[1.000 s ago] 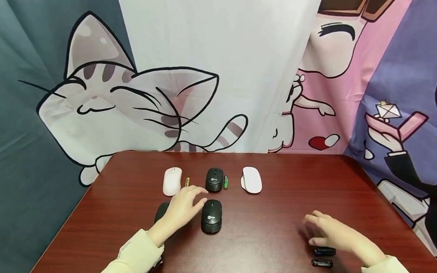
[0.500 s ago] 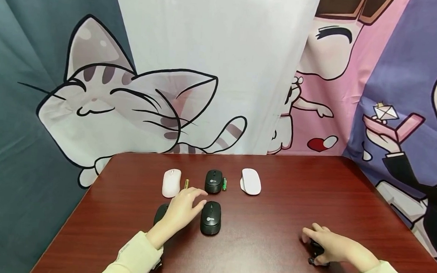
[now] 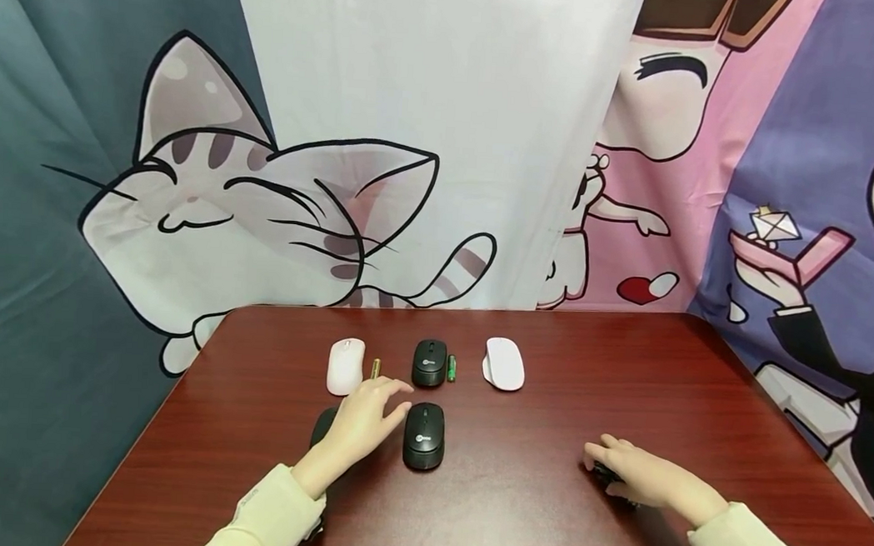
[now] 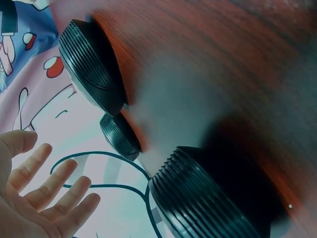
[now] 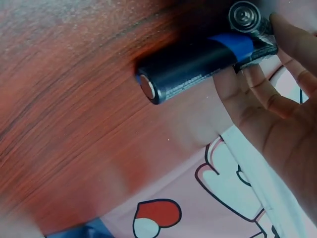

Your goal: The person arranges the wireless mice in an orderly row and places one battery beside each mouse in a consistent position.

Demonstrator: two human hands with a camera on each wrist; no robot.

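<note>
My left hand (image 3: 365,412) hovers among the computer mice with relaxed, spread fingers and nothing in them. Right by its thumb is a black mouse (image 3: 424,437); another black mouse (image 3: 323,425) is partly hidden under the hand. The left wrist view shows the left hand (image 4: 47,191) apart from the ribbed side of a black mouse (image 4: 203,198). My right hand (image 3: 638,471) grips dark batteries (image 3: 605,474) low at the table's right side. Up close, a black battery with a blue band (image 5: 198,64) lies against the fingers, and another battery (image 5: 245,19) shows its end near the thumb.
Along the back stand a pale mouse (image 3: 344,367), a gold battery (image 3: 375,368), a black mouse (image 3: 429,363), a green battery (image 3: 451,368) and a white mouse (image 3: 504,364). A printed cloth (image 3: 445,140) hangs behind the brown table (image 3: 535,513).
My right hand has come down onto the dark batteries, closed on them and moved left with them. The left hand has stayed in place.
</note>
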